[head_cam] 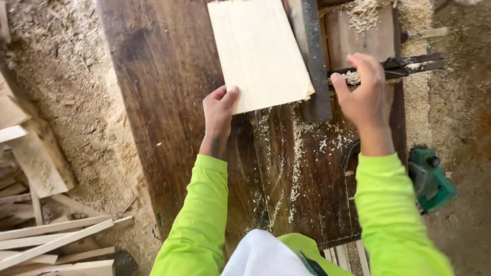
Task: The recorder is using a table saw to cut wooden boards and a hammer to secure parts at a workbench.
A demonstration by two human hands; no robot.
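On the dark counter (169,102), a pale board (258,51) lies at twelve o'clock, its near corner pinched in the left hand (219,110). At two o'clock the right hand (364,92) closes its grip on a black tool (404,66). Judging by this, positioning is under way; next calls for steadying the board.

My hands: 2, left hand (219,111) and right hand (361,92) | pale wood panel (258,51): 1 | dark workbench (169,102): 1 | green power tool (430,179): 1 | black metal bar (314,56): 1 | loose offcut strips (51,237): too many to count
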